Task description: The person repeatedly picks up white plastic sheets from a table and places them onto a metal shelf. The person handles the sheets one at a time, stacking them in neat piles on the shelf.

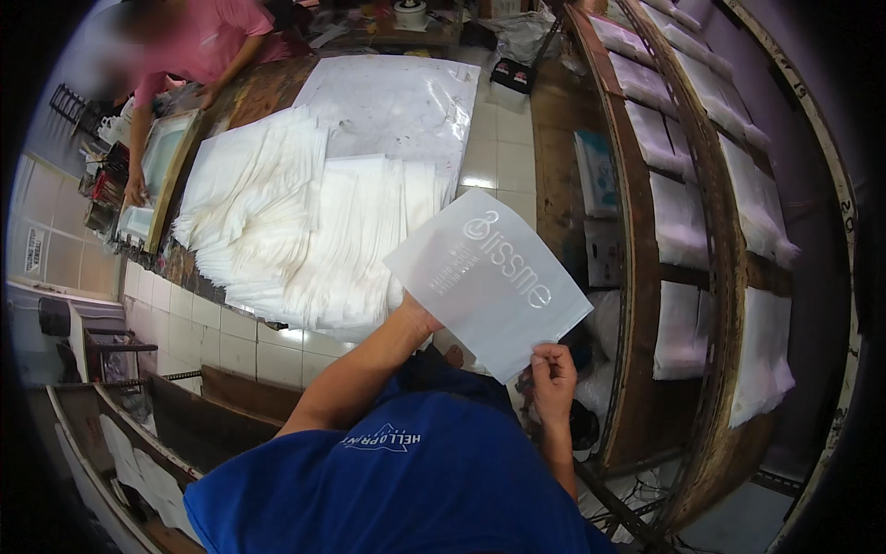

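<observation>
In front of me I hold up a flat, translucent white plastic bag (pixel 498 277) with shiny pale lettering, tilted toward the shelves on the right. My left hand (pixel 422 312) supports it at its lower left edge; the fingers are hidden behind the plastic. At the near right corner, my right hand (pixel 552 371) pinches the bag's edge between thumb and fingers. Just beyond my left hand, thick overlapping piles of similar white bags (pixel 346 240) lie fanned out on the worktable (pixel 208 268).
A smooth white sheet (pixel 392 102) covers the table's far part. To the left, a co-worker in pink (pixel 208 42) reaches over a framed screen (pixel 164 175). Tall wooden racks (pixel 637 277) holding white bags stand close on my right. More shelving (pixel 231 392) is at lower left.
</observation>
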A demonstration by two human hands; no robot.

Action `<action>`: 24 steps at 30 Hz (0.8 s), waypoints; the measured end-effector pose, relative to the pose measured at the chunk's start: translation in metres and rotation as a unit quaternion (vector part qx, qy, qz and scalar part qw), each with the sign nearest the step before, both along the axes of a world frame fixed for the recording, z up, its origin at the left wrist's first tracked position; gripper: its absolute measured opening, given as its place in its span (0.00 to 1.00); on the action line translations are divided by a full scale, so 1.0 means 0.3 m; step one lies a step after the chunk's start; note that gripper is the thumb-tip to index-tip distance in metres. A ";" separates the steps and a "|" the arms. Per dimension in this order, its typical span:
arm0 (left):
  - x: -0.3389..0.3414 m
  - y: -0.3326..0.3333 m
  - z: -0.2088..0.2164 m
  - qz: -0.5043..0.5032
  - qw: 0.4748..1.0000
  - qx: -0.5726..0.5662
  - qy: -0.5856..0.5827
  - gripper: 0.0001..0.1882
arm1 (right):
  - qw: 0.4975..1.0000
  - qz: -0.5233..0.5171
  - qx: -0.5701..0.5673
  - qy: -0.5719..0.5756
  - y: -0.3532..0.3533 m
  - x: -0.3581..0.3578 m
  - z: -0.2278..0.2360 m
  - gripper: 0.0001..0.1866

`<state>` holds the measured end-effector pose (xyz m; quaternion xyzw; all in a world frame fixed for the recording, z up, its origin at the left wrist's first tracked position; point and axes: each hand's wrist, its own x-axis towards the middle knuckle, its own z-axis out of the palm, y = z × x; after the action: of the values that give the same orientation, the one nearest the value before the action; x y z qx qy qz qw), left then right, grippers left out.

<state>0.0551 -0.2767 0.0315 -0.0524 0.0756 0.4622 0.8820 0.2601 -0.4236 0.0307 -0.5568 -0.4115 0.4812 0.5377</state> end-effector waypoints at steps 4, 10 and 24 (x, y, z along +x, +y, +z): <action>-0.007 -0.017 0.027 0.002 1.000 0.023 -0.011 0.30 | 1.000 0.004 0.009 -0.029 0.007 0.028 0.007 0.04; -0.032 -0.040 0.044 0.008 1.000 0.030 0.006 0.31 | 1.000 0.017 0.008 -0.014 0.006 0.051 -0.010 0.05; -0.294 -0.012 0.119 0.126 0.848 0.181 0.482 0.22 | 0.994 -0.090 -0.016 -0.055 -0.021 0.086 -0.118 0.06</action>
<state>-0.0331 -0.2805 0.0671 0.3287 0.3986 0.5424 0.6625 0.2859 -0.4299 -0.0046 -0.6259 -0.3808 0.4061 0.5461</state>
